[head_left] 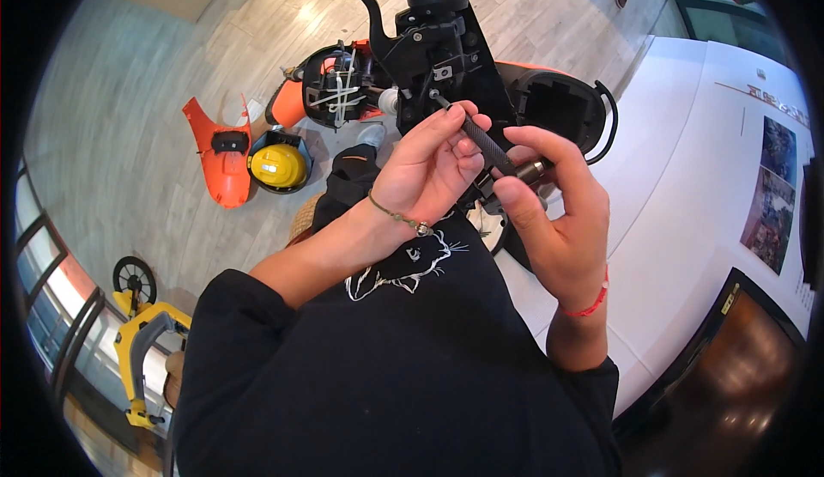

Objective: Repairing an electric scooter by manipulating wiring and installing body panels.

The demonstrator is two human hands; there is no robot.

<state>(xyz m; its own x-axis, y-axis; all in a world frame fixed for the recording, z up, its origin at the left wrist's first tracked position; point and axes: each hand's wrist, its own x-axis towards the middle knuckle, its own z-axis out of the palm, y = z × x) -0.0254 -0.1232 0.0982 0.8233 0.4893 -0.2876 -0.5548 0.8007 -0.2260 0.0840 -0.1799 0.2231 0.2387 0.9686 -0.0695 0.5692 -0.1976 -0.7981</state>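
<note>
A screwdriver with a black knurled handle slants across the middle of the view. Its short shaft reaches a screw spot on the black body of a scooter, below the handlebar grip. My left hand, palm partly turned up, pinches the front of the handle between thumb and fingers. At the handle's back end, the thumb and curled fingers of my right hand close around it. Whether the tip sits in a screw head is too small to tell. A brass-coloured cylinder shows beside my right fingers.
On the floor at left lie an orange shell panel and a yellow helmet. Cable-tied wiring is exposed beside the scooter body. A yellow frame with a wheel stands lower left. A white wall panel and dark screen border the right.
</note>
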